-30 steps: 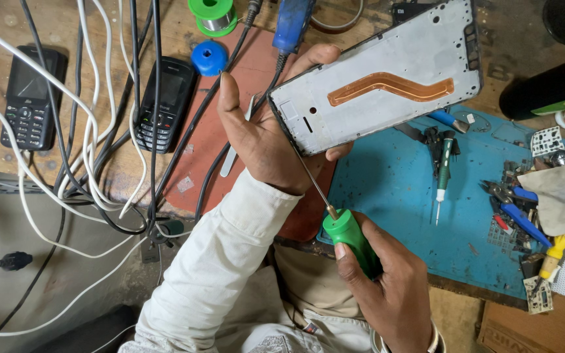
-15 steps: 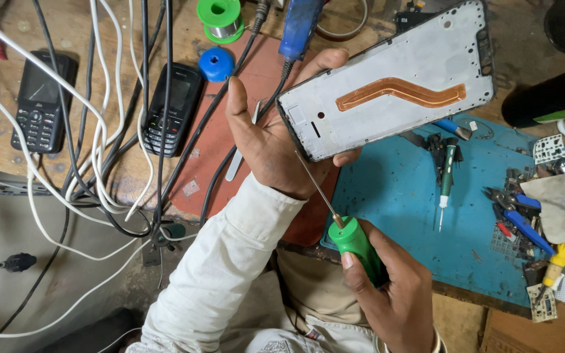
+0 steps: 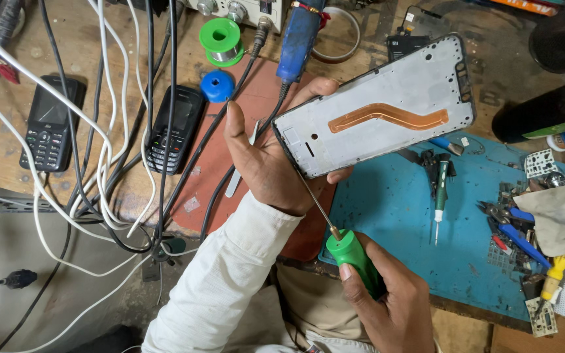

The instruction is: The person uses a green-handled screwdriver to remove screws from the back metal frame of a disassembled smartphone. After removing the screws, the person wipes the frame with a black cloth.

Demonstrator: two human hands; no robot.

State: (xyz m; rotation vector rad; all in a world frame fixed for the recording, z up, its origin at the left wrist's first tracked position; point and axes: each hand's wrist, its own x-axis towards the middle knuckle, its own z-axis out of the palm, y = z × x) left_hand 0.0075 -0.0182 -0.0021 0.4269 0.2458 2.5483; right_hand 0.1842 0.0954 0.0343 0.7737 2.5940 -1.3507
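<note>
My left hand grips a silver phone frame with a copper strip, tilted above the blue mat. My right hand holds a green-handled screwdriver, its tip touching the frame's lower edge. Two keypad phones lie among white cables.

Both hands raised at mid-frame, each closed in a grip.

The left hand sits at centre frame, palm turned up toward the camera, thumb stretched toward the upper left and fingers curled out of sight to the right; its forearm in a white sleeve runs down to the lower left. The right hand sits at the lower right of centre, back of the hand upward, fingers wrapped tight, thumb pointing up and left.
</note>
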